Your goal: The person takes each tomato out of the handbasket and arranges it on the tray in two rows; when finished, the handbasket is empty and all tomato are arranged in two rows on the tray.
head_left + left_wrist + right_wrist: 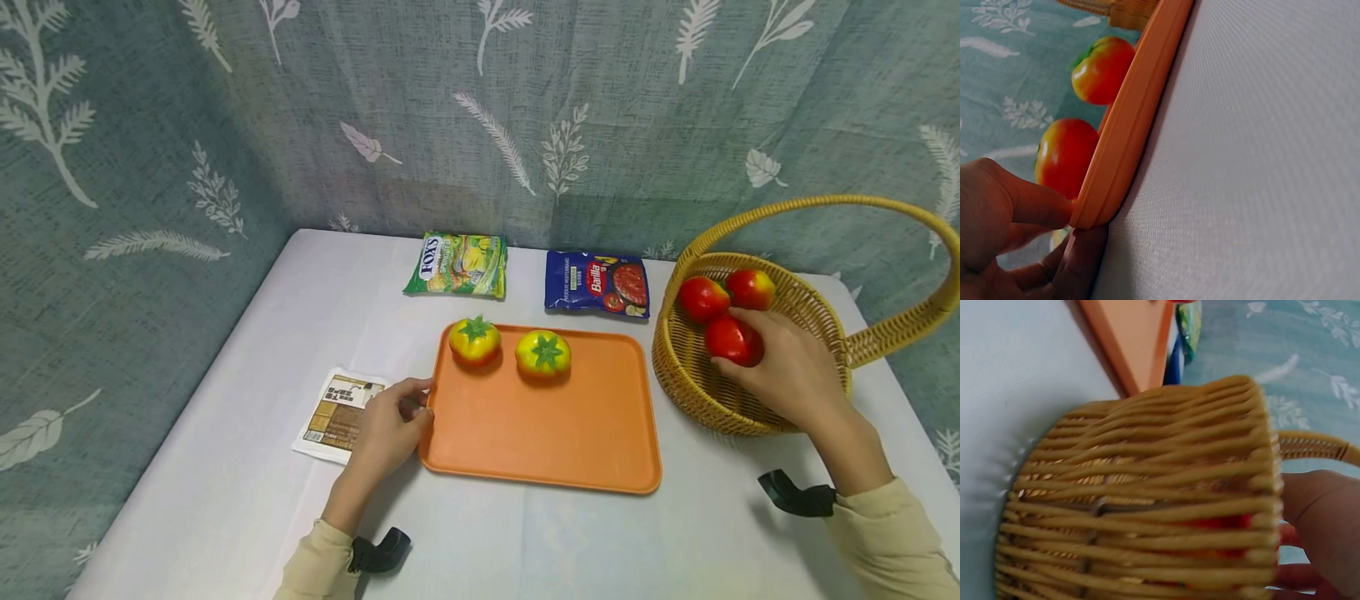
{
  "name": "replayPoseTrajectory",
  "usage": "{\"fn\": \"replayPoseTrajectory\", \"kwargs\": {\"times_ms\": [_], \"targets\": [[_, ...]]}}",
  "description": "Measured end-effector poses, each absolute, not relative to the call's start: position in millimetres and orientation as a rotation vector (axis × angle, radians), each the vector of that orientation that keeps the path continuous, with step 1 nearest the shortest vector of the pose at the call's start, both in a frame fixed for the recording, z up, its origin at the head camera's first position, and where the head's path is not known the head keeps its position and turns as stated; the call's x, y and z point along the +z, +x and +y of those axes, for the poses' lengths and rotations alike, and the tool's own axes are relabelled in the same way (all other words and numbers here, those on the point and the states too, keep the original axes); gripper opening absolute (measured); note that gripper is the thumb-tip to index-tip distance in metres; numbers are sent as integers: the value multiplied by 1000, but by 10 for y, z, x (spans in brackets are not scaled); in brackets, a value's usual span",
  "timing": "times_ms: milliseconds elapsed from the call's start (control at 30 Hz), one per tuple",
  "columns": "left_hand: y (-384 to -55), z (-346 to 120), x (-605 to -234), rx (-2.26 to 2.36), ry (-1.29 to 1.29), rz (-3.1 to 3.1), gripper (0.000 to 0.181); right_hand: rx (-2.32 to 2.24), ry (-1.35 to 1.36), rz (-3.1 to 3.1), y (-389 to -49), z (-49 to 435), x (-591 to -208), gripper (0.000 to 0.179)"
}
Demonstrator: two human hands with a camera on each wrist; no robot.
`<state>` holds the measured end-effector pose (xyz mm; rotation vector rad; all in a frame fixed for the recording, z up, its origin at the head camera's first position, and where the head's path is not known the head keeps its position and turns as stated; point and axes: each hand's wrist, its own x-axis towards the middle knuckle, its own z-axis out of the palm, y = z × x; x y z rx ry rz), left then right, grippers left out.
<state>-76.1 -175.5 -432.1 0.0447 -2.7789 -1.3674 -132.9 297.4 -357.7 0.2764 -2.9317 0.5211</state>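
The cream-sleeved right hand (793, 367) grips a glossy, round red fruit (731, 339).

Head view:
- Brown-and-white packet (337, 417), 9 o'clock from orange tray (543, 442): right side hidden behind left hand (390, 427); fine print illegible.
- Red fruit (729, 340): partly covered by right hand (795, 367).
- Basket handle (903, 336): clipped at 3 o'clock.
- Left sleeve (318, 560): clipped at 7 o'clock.

Left wrist view:
- Tray: clipped at 12 o'clock.

Right wrist view:
- Wicker basket (1166, 462): clipped at 6 o'clock; fruit outlines obscured by weave.
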Motion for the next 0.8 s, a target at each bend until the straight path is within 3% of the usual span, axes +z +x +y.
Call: {"fn": "replayPoseTrajectory", "kwargs": {"times_ms": [800], "targets": [[-757, -1750, -4316, -1350, 41, -2784, 42, 507, 365, -2810, -1114, 2704, -3288, 72]]}}
